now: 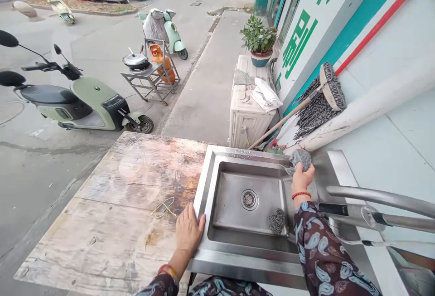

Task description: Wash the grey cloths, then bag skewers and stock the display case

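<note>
A grey cloth (299, 160) is bunched up in my right hand (302, 179), its fingers closed round it above the back right rim of the steel sink (251, 241). My left hand (189, 229) lies fairly flat on the sink's left edge and the wooden board beside it, holding nothing. Inside the basin a dark steel wool scrubber (277, 220) rests near the right wall. The round drain strainer (249, 200) sits mid-basin. Water drops show along the far rim.
The faucet (356, 214) reaches in from the right. A tied yellow string (163, 207) lies on the wooden board (112, 223). Behind the sink stand a mop (326, 89) and a white outdoor unit (249, 123) with a potted plant (260, 42). A green scooter (91, 101) is parked beyond the board.
</note>
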Motion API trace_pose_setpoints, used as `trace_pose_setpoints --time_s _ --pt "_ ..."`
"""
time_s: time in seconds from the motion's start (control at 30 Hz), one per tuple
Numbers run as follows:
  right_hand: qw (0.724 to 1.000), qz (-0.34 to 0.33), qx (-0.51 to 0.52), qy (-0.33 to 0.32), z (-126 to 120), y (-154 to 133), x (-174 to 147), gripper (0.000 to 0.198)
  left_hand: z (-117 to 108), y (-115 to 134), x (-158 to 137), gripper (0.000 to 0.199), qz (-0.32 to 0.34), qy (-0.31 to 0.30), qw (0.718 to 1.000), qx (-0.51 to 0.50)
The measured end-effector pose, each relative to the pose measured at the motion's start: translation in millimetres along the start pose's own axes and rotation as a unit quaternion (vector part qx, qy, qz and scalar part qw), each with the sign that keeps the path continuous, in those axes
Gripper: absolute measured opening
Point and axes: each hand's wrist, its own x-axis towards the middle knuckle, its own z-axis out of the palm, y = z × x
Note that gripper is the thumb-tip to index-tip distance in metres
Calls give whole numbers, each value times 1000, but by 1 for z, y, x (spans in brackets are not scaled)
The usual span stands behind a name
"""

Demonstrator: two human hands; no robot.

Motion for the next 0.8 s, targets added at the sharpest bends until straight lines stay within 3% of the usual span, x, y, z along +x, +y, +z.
trace_pose_setpoints --time_s 0.07,0.17,0.3,0.4,0.5,0.57,0.63,0.7,0.8 --pt "999 18 -37 36 17 8 17 55 2 -2 1 56 7 -2 1000 -5" --pt "996 -13 -79 34 58 12 1 48 3 -4 4 57 13 -11 1000 -10" --pt "980 -163 -114 -11 114 -4 -63 43 4 -4 6 58 20 -8 1000 -10" --pt "970 -209 -116 -56 140 -29 -110 43 5 -4 6 57 23 -7 1000 -11" --pt "952 -254 -101 -141 164 -57 -158 42 6 -4 5 57 25 -9 1000 -12" --pt "922 -307 -75 -224 180 -76 -189 39 5 -4 4 59 22 -11 1000 -9" --pt "898 -332 -45 -286 192 -93 -214 38 5 -3 2 59 18 -17 1000 -4" --pt "893 -319 -20 -316 195 -103 -232 42 5 -3 1 60 14 -26 1000 -1" --pt "885 -301 7 -355 174 -101 -253 45 4 -2 0 58 8 -29 1000 -6"
